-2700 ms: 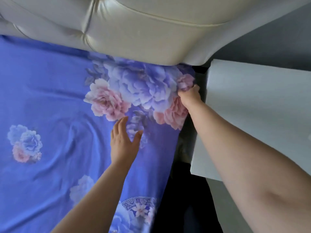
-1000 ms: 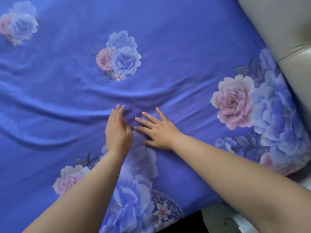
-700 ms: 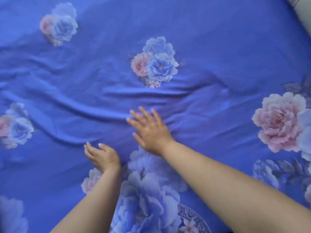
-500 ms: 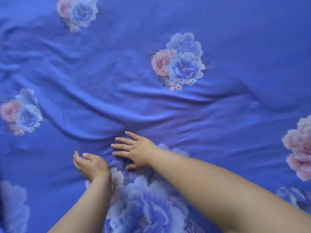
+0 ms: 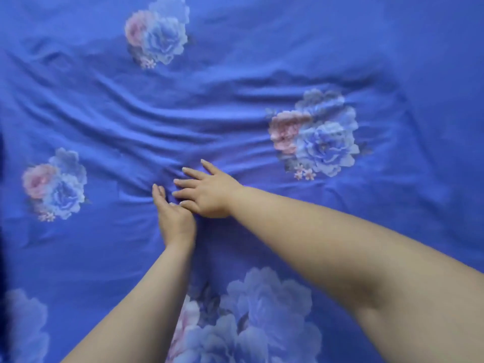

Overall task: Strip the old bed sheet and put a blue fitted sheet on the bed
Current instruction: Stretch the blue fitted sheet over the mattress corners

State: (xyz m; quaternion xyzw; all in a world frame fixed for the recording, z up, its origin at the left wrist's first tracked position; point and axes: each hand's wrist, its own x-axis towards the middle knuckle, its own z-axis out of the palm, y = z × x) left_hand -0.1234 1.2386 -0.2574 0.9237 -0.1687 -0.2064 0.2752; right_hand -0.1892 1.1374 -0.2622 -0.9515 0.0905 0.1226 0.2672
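Two hands: both are lying on the blue fitted sheet (image 5: 288, 43), close together near the middle of the view, the right fingertips just touching the left hand.
Sheet position: it is covering the whole bed surface in view, spreading to every edge of the picture; no mattress edge or corner is showing.
Right hand (image 5: 209, 195): it is pressing palm down, fingers (image 5: 192, 172) straight and spread, holding nothing; judging by the folds, it is flattening the cloth.
Left hand (image 5: 174, 218): it is resting on the sheet with its fingers stretched forward and together, gripping nothing as far as can be seen; it seems turned partly on its edge, though the blur is making that uncertain.
Why here: long wrinkles (image 5: 157, 119) are running across the cloth just beyond the fingertips, so the hands are probably working at pushing that slack outward.
Stage: likely late, since the sheet is already lying on and only smoothing appears to remain.
Flower clusters counted: three small pink-and-blue ones (image 5: 314, 134), plus two large pale blooms, one (image 5: 251, 323) between the forearms and one at the lower left edge.
Forearms: two, bare, reaching in from below.
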